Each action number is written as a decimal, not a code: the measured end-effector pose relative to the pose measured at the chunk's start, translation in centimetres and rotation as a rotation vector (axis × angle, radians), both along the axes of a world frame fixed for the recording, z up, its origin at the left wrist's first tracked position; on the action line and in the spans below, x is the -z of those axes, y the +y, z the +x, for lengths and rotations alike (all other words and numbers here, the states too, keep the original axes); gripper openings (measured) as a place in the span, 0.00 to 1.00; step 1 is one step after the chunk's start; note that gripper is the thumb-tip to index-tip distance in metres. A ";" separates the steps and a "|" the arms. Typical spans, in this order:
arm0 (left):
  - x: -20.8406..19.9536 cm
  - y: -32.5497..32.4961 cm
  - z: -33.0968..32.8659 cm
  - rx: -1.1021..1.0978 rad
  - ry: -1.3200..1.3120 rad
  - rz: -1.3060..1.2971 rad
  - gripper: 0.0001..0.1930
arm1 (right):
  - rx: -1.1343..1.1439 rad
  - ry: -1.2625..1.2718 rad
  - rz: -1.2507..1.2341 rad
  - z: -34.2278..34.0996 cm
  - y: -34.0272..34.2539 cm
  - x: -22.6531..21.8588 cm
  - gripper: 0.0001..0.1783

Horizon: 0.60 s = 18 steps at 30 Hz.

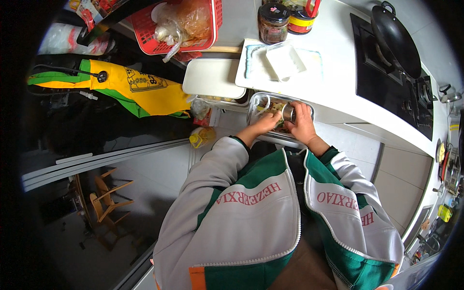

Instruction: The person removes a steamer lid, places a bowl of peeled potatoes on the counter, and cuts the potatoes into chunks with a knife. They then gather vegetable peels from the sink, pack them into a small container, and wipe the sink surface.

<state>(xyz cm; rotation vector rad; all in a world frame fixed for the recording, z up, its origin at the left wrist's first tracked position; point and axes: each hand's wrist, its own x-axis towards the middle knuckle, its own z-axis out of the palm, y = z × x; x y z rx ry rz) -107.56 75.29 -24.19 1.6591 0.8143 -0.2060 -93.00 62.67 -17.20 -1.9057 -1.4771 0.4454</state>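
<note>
Below the counter edge, an open clear-rimmed bin (251, 112) holds a jumble of small packets and other things too small to name. My right hand (302, 124) wraps its fingers round a small round metallic tin (288, 112) at the right side of this bin. Just left of the tin, my left hand (267, 123) reaches in with its fingers drawn together. Whatever lies between those left fingers is hidden. A white rectangular plastic box (285, 60), tilted, rests on a light mat on the counter (331, 72) beyond the bin.
A lidded white container (214, 79) stands left of the bin. Behind it is a red basket (218, 24) with bagged food. Dark-lidded jars (273, 24) stand at the back. A black wok (394, 41) sits on the hob at right. An oil bottle (202, 137) is near my left arm.
</note>
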 end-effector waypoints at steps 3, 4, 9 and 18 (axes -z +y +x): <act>3.5 0.4 -0.7 -0.175 -0.086 -0.118 0.32 | -0.073 -0.054 -0.006 0.4 0.2 1.3 0.38; 4.4 0.3 -0.7 -0.261 -0.134 -0.057 0.33 | -0.117 -0.093 -0.078 0.5 0.5 1.8 0.38; 6.3 0.5 -1.3 -0.011 0.002 0.202 0.30 | -0.089 -0.058 -0.183 0.5 0.6 2.7 0.37; 4.5 0.6 -2.2 -0.013 -0.049 0.468 0.15 | -0.061 -0.075 -0.476 0.2 1.0 3.1 0.42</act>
